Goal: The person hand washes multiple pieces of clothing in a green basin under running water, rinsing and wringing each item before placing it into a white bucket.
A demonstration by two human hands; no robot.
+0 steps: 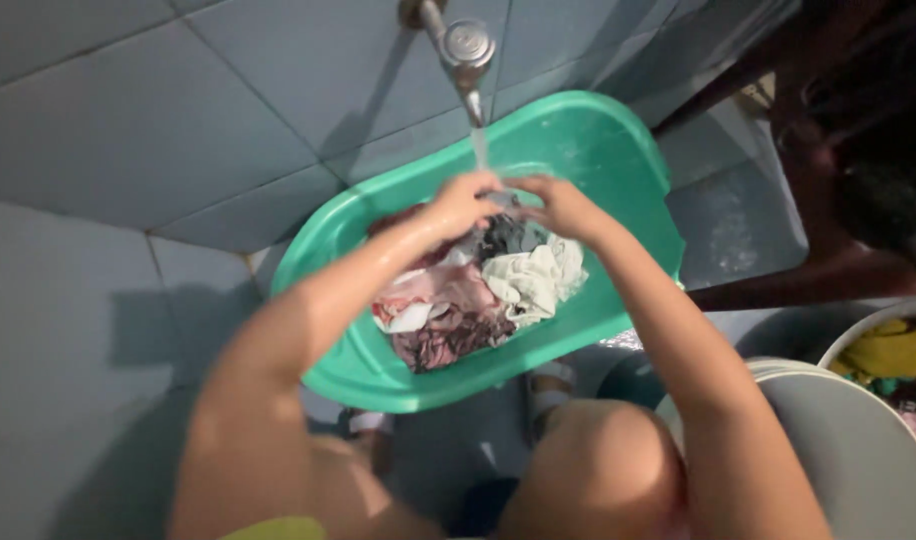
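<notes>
Head view: we are squatting over the floor, knees at the bottom edge, reaching both arms forward. Our left hand and right hand are meeting under the water stream, fingers curled around a dark wet garment atop the laundry pile in the green plastic basin. Rinsing looks to be underway; most clothes are lying unhandled. Beside our right arm, a white bucket is holding more clothes. Beyond, the metal tap is running from the tiled wall.

Clothes in basin under tap
</notes>
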